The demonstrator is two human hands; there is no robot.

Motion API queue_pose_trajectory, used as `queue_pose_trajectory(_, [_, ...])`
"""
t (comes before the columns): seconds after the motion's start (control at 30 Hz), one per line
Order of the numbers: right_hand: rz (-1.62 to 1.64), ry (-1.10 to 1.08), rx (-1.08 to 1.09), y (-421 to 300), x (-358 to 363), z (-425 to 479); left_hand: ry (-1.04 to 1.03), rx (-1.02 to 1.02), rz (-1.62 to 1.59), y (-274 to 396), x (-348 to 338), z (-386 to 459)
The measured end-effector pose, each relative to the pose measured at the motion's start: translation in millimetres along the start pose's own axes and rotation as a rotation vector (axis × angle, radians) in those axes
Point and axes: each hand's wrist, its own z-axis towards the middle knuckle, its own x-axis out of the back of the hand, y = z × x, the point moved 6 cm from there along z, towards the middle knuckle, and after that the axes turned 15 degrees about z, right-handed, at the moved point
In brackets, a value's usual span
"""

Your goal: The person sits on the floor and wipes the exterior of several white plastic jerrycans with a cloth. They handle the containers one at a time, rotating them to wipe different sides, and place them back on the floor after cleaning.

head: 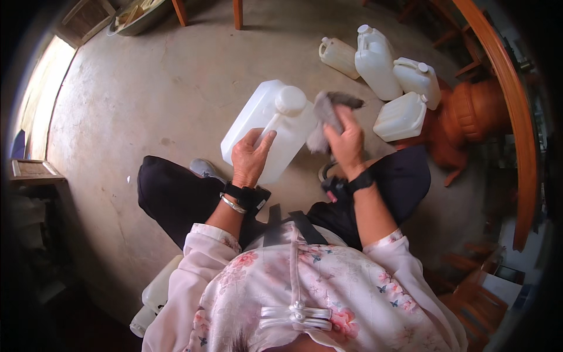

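Observation:
My left hand (250, 156) grips the handle of a translucent white plastic jerrycan (250, 119), which is tilted in front of me between my knees. Its round white screw cap (290, 100) is on, facing up toward me. In my right hand (347, 141) is a crumpled grey cloth (324, 119), blurred by motion. The cloth is close to the jerrycan's right side; whether it touches the plastic I cannot tell.
Several capped white jerrycans (377, 66) stand or lie at the upper right beside a reddish-brown wooden piece (466, 119). More white containers (160, 286) are behind my left arm. A metal basin (140, 17) is at the upper left. A curved wooden edge (506, 88) runs along the right.

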Motion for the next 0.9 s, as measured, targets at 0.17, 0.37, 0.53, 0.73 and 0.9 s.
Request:
queue_pose_trajectory(0.17, [-0.393,-0.670,0.387,-33.2,-35.3,26.8,0.040,-0.200,0.176,20.3,5.9,-1.5])
queue_pose_trajectory(0.37, [-0.558,-0.729,0.277,-24.4,-57.7,41.9,0.113,-0.210,0.256,23.6,10.6,-3.5])
queue_pose_trajectory(0.53, [-0.587,-0.415,0.301,-18.8,-71.3,45.0,0.114,-0.057,0.169,15.6,8.8,-4.9])
queue_pose_trajectory(0.73, [-0.589,-0.098,-0.186,21.3,-32.0,71.6,0.140,-0.052,0.130,9.8,9.0,-6.1])
queue_pose_trajectory(0.9, [-0.323,-0.086,-0.028,35.7,22.4,83.4,0.113,-0.055,-0.029,23.9,16.7,0.2])
